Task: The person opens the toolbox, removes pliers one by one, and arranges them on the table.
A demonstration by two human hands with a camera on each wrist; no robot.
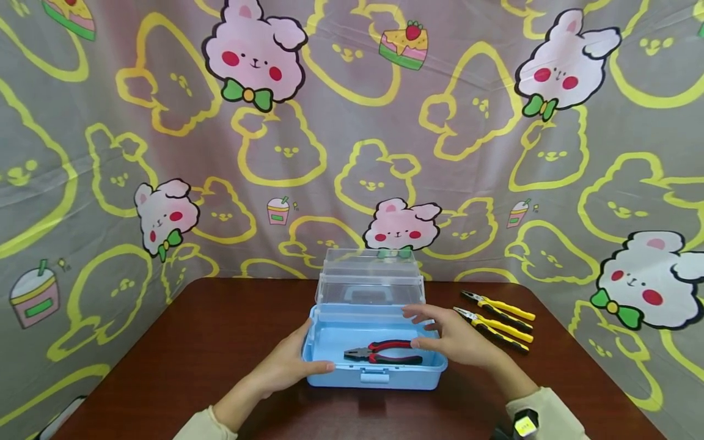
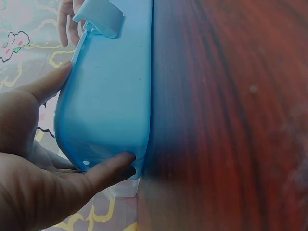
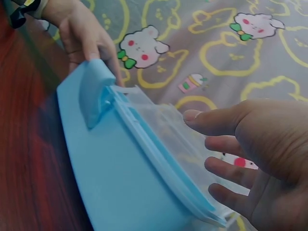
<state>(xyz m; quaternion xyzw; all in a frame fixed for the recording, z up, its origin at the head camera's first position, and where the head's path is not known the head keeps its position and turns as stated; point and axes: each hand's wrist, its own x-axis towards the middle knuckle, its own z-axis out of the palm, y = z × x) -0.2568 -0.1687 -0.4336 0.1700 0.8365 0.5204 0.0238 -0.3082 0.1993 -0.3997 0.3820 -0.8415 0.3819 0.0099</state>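
A light blue toolbox (image 1: 330,377) stands on the table with its clear lid (image 1: 346,293) raised at the back. Inside it lie combination pliers (image 1: 374,352) with red and black handles, jaws toward the left. My left hand (image 1: 286,363) grips the box's left end; in the left wrist view its thumb is at the rim and other fingers lie along the outer wall. Over the right end hangs my right hand (image 1: 462,339), fingers loosely bent, near the pliers' handles. The right wrist view shows this hand (image 3: 269,163) holding nothing, beside the toolbox (image 3: 115,163).
Two pairs of yellow-and-black pliers, one farther back (image 1: 497,307) and one nearer (image 1: 495,329), lie on the dark wooden table (image 1: 231,318) right of the box. A patterned curtain (image 1: 341,122) hangs behind the table and along both sides.
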